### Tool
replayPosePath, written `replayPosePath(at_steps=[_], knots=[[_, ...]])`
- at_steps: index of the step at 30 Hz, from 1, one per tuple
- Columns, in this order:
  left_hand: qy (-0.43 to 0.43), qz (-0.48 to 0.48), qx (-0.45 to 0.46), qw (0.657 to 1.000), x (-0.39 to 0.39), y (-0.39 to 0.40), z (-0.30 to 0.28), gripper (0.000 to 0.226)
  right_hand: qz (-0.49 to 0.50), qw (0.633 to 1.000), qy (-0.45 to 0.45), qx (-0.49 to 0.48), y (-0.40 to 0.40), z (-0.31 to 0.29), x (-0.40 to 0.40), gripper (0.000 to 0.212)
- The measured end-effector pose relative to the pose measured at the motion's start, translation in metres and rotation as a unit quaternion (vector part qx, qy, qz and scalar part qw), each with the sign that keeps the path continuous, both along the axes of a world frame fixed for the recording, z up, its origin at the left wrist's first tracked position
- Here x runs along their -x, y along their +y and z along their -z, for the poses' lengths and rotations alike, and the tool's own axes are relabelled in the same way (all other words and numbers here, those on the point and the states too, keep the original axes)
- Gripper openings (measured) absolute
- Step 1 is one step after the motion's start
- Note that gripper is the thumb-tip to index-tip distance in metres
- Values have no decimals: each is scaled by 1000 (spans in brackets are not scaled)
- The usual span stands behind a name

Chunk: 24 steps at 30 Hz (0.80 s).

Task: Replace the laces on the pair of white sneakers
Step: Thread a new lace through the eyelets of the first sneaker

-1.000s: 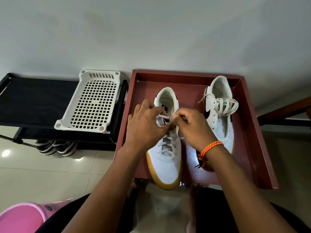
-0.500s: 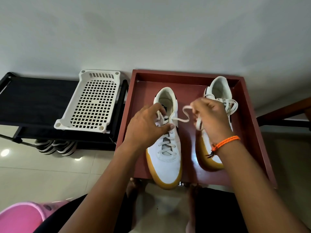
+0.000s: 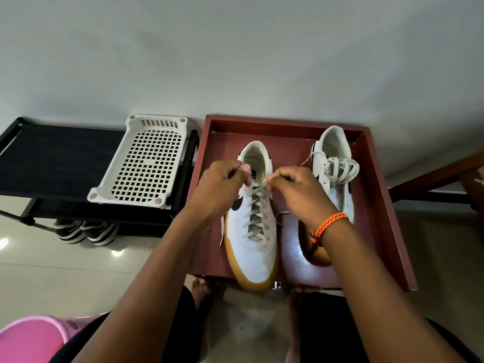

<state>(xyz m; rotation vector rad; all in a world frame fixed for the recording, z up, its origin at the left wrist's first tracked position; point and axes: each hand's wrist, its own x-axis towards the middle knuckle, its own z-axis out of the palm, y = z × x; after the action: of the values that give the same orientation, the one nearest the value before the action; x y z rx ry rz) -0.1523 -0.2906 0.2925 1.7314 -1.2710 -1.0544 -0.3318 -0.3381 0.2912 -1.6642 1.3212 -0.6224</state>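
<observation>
Where the person's 2 arms reach out from the bottom of the view, a pink tub point(image 3: 28, 339) sits in the near left corner on the shiny tile floor point(image 3: 65, 279). A little farther on is a dark red tray point(image 3: 387, 231) with raised sides, and both white sneakers lie in it with their toes toward the person. The left sneaker point(image 3: 258, 247) sits near the middle of the tray, and its tan toe sticks out over the tray's near edge. Its lace point(image 3: 255, 216) crosses up the front (1 loose end hangs down on each side of the shoe). The left hand point(image 3: 220, 192) is curled up and pinches the lace at the top of this sneaker. The right hand point(image 3: 298, 195) is curled too and pinches the other end of the lace, just beside the left hand. An orange bracelet point(image 3: 330, 224) is on the right wrist. The right sneaker point(image 3: 332, 163) lies by the tray's right side, up near the far right corner, partly hidden by the right hand, and its laces sit in a loose bunch on top. Left of the tray stands a black shoe rack point(image 3: 52, 158) with a white plastic basket point(image 3: 141, 166) on it. Striped shoes point(image 3: 86, 231) sit under the rack. Farthest back is a plain grey wall point(image 3: 235, 61).
</observation>
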Motion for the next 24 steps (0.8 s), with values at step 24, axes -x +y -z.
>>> replayPosePath(at_steps=[24], knots=[[122,-162,283,937,47,49,-189,14,75,948,-258,170,50,-187,-4,34]])
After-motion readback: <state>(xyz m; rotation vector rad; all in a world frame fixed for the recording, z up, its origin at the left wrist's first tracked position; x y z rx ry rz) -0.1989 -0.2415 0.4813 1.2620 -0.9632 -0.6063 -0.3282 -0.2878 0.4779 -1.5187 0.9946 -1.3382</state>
